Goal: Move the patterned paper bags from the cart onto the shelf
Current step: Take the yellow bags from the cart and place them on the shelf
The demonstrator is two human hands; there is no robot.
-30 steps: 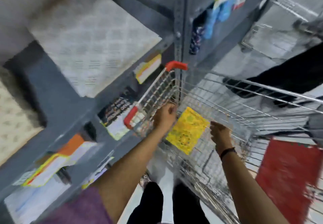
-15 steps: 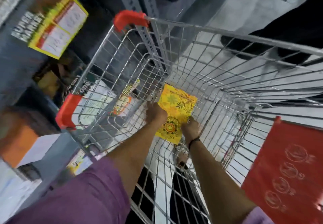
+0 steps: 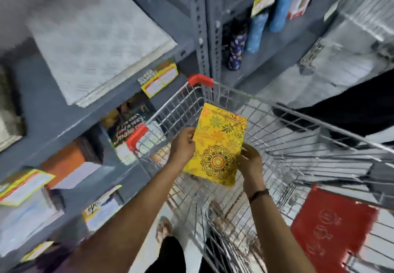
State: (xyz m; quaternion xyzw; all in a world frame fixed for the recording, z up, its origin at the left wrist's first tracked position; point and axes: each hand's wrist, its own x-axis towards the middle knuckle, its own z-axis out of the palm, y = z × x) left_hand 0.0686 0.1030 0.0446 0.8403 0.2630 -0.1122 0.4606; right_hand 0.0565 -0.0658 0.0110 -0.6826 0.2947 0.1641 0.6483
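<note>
Here's the wire cart (image 3: 287, 145), its basket mostly bare mesh, and above its near-left corner a yellow patterned paper bag (image 3: 217, 142) is up in the air, held flat and facing the camera, tilted so its top leans toward one o'clock. A red panel (image 3: 328, 230) hangs on the cart's side at four o'clock. Left hand (image 3: 182, 147) is on the bag's left edge, fingers curled close and pinching the paper; right hand (image 3: 249, 162) has the lower right edge, fingers likewise narrow and clamped on it, thumb over the front. A dark band (image 3: 258, 194) sits on the right wrist. At nine to eleven o'clock stands the grey shelf (image 3: 64, 123): a pale flat stack (image 3: 98, 38) lies on the upper level, with bare grey surface showing to its left, and boxed goods fill the levels below, their print too blurred to read. A yellow price tag (image 3: 160, 81) hangs on the shelf edge just beyond the cart's red corner cap (image 3: 200, 80). At twelve to one o'clock, bottles (image 3: 253, 32) stand in the next bay. The cart's left rim sits close against the shelf front; the bag is clear above that rim, with open air between it and the upper level.
</note>
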